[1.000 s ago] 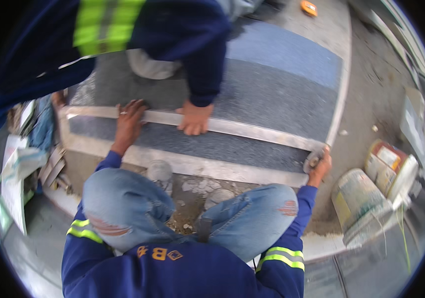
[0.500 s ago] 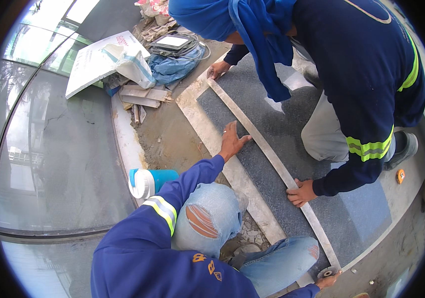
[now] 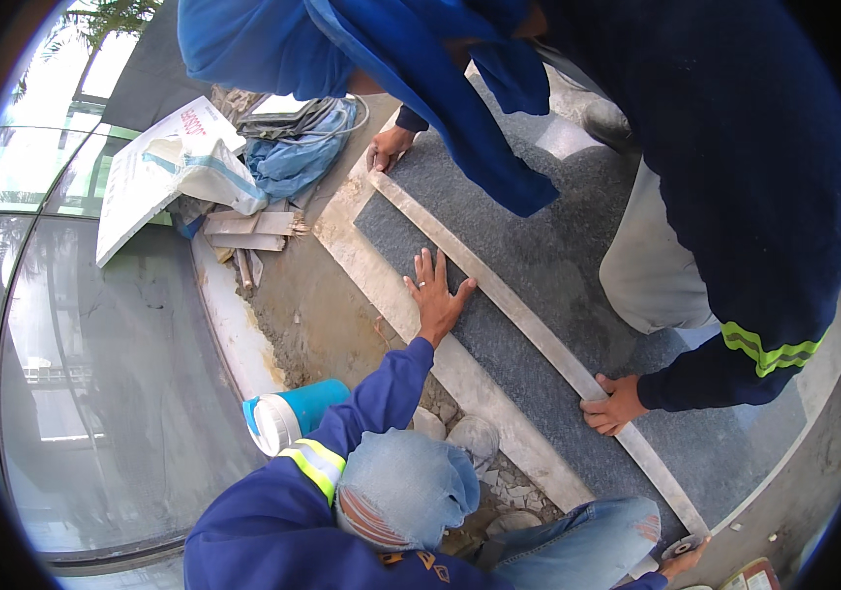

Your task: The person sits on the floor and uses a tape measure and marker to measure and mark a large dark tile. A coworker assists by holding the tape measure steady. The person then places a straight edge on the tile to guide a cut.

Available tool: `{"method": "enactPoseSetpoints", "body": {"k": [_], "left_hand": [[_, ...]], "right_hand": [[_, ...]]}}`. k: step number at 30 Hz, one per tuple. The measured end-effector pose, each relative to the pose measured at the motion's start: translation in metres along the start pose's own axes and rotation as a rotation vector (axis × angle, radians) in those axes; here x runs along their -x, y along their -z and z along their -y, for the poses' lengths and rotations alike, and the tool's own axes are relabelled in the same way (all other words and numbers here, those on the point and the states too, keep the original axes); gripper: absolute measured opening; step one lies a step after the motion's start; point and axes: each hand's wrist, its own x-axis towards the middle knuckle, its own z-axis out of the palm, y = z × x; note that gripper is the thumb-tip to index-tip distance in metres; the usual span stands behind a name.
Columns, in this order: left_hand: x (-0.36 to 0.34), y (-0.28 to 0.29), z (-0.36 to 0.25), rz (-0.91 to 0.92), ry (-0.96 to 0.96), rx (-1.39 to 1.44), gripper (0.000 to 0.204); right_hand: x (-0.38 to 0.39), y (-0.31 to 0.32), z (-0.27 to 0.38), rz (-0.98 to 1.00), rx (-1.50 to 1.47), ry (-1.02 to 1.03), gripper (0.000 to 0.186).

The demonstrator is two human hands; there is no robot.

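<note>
Two hands belong to the wearer: the left hand point(image 3: 435, 295) lies spread, fingers splayed flat on the grey granite slab point(image 3: 539, 246) beside a long straightedge point(image 3: 529, 324); the right hand point(image 3: 684, 557), at the lower edge, grips a small round tool point(image 3: 681, 546). A co-worker's hand point(image 3: 613, 403) presses the straightedge.

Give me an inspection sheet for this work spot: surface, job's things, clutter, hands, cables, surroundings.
Surface: dark grey stone slab beside a pale stone strip; bare mortar bed to the left.
Job's things: long straightedge lies on the slab, with a co-worker's hand on it.
Clutter: blue tub on its side, rubble, white sack, wood offcuts.
Hands: left hand flat and open on the slab; right hand at the lower edge, grip unclear.
Cables: nothing seen.
Surroundings: glass panel on the left.
</note>
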Motion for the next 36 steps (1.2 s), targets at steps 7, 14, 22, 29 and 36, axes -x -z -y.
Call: {"method": "enactPoseSetpoints", "body": {"k": [7,14,22,29,36], "left_hand": [[0.003,-0.006,-0.005,-0.03,-0.011,-0.104,0.105],[-0.002,-0.01,-0.004,-0.021,0.002,-0.11,0.105],[-0.003,-0.001,-0.017,-0.036,-0.015,-0.106,0.101],[-0.03,0.008,0.018,-0.062,-0.015,-0.008,0.099],[-0.074,-0.001,-0.001,-0.159,0.2,0.093,0.117]], "right_hand": [[-0.021,0.01,-0.009,0.036,0.001,-0.043,0.06],[-0.001,0.003,0.004,0.075,0.123,-0.064,0.051],[-0.077,0.039,-0.045,0.139,0.019,-0.163,0.049],[-0.139,0.086,-0.06,0.415,-0.143,-0.534,0.048],[-0.129,0.047,-0.068,0.216,0.057,-0.256,0.044]]}}
